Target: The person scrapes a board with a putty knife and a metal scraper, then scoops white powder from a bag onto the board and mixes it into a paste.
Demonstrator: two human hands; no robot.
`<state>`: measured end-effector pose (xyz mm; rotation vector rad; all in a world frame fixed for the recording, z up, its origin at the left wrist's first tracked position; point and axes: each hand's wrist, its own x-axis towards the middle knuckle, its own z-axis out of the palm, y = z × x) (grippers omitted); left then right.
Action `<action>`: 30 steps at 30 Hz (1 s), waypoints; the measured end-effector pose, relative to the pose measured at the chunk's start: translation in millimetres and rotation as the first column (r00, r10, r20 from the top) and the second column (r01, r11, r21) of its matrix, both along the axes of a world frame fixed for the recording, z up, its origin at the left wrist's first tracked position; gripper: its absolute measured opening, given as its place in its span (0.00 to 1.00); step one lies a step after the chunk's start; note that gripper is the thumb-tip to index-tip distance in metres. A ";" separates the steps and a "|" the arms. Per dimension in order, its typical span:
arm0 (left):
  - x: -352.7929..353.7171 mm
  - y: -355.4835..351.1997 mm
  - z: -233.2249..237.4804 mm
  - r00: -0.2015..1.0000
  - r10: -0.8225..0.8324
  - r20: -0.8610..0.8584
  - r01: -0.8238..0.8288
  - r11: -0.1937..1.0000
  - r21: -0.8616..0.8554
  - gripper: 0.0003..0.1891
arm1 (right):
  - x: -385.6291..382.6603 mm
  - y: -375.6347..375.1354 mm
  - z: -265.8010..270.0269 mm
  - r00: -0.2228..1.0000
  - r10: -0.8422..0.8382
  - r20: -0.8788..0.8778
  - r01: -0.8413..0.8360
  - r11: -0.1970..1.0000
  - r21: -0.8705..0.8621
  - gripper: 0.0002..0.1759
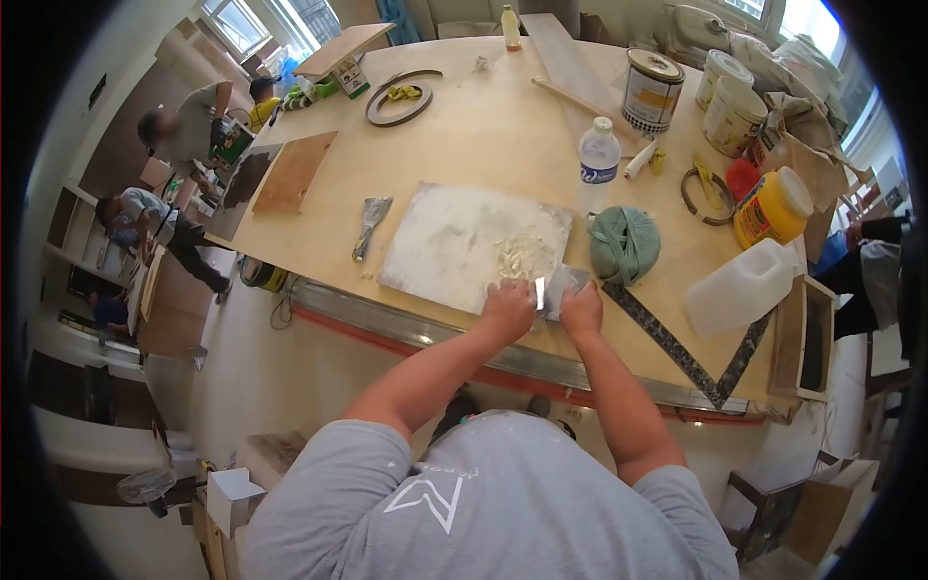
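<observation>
My left hand (509, 307) is closed around a shiny metal scraper blade (540, 293) at the near right edge of a white-coated board (440, 232). Just beside it, my right hand (582, 307) grips a flat grey putty knife (563, 285), its blade close to the other one. Crumbly cream-coloured putty (522, 256) lies on the board directly beyond my hands. Another putty knife (370, 228) rests on the table to the left of the board. My fingers hide the handles of both tools I hold.
Right of the board are a ball of green twine (624, 246), a water bottle (598, 155), a white jug (739, 290) and a dark L-shaped strip (677, 346). Paint cans (652, 92) and a yellow tub (773, 208) stand farther back. Co-workers (159, 213) are at left.
</observation>
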<state>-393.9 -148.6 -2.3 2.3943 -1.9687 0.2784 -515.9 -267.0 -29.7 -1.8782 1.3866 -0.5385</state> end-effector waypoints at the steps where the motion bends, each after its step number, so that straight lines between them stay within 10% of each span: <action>1: -6.3 4.9 6.6 1.000 0.017 0.010 -0.017 1.000 0.006 0.22 | -1.0 -3.2 0.3 1.000 -0.005 -0.008 0.005 1.000 -0.002 0.21; 30: 13.4 -12.4 1.4 0.996 0.071 0.050 -0.065 0.992 -0.106 0.12 | -1.3 -0.3 5.2 0.999 0.014 -0.041 -0.015 1.000 -0.023 0.22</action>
